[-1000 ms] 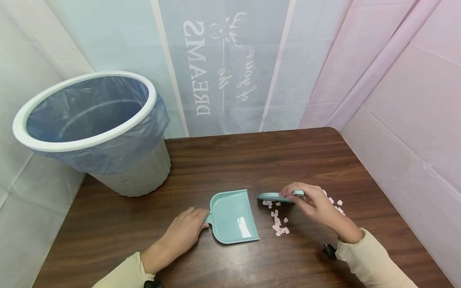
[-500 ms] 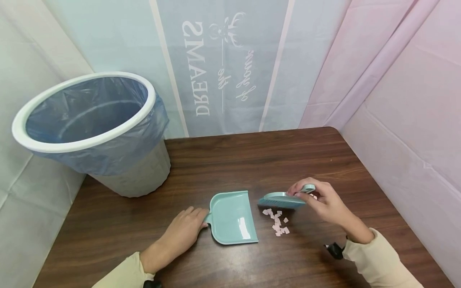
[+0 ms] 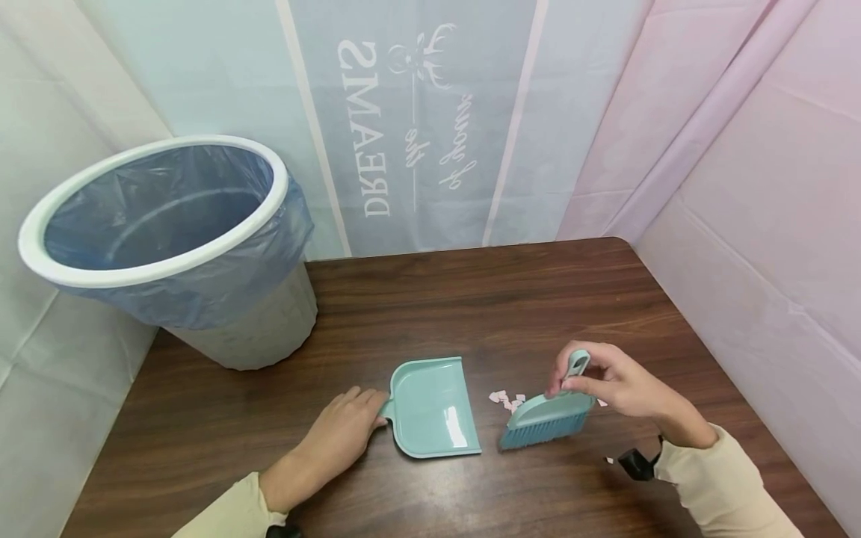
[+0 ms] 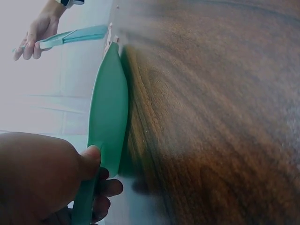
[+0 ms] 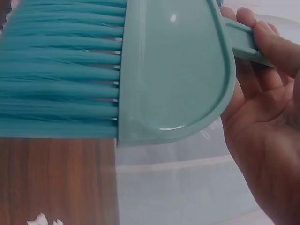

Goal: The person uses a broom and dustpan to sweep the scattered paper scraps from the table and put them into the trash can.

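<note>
My left hand [image 3: 346, 430] grips the short handle of a mint-green dustpan [image 3: 430, 407], which lies on the table with its straight lip facing right. In the left wrist view thumb and fingers wrap the dustpan's handle. To the right, my right hand [image 3: 622, 381] pinches the handle of a matching hand brush [image 3: 548, 418]. Its teal bristles [image 5: 61, 70] point down toward the table, just right of the dustpan's lip. Small paper scraps [image 3: 507, 400] lie between brush and dustpan, partly hidden behind the brush. No scraps show inside the dustpan.
A bin [image 3: 269, 306] with a white rim and a blue plastic liner stands at the back left of the wooden table [image 3: 430, 306]. Printed cloth [image 3: 424, 127] hangs behind the table. A few stray scraps lie beneath the right hand and near its wrist.
My right hand has moved right and nearer, tilting the brush so its bristles show; the brush now covers part of the scraps. The left hand and dustpan have stayed in place.
</note>
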Demonstrator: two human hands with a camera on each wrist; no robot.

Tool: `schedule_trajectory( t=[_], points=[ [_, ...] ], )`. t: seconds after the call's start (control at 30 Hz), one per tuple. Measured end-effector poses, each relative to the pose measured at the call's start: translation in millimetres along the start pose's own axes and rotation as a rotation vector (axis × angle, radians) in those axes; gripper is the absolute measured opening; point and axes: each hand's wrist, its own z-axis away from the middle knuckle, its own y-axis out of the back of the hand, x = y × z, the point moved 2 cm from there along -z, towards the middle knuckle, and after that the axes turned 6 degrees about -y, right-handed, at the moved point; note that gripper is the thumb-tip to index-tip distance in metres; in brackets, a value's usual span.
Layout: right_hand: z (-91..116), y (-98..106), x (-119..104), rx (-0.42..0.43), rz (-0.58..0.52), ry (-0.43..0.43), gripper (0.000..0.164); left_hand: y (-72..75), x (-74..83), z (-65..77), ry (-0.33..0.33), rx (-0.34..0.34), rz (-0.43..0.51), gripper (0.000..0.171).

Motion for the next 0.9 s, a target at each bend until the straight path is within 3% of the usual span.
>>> schedule_trajectory(
  t=[0.4,0.73,0.9],
  points=[
    [-8.0,-11.7,7.4,-0.026,0.064,-0.152,0.035,-1.7,-1.7,0.5,-0.006,0.013,-0.006,0.03],
    [-15.4,-8.2,10.2,0.047,0.065,-0.027,0.036,-2.6,-2.5,-0.4,-0.004,0.011,-0.005,0.03],
    [-15.4,-4.8,7.3,0.177,0.071,0.057,0.032,-2.7,-2.9,0.3,0.004,0.004,0.0,0.031]
  ],
)
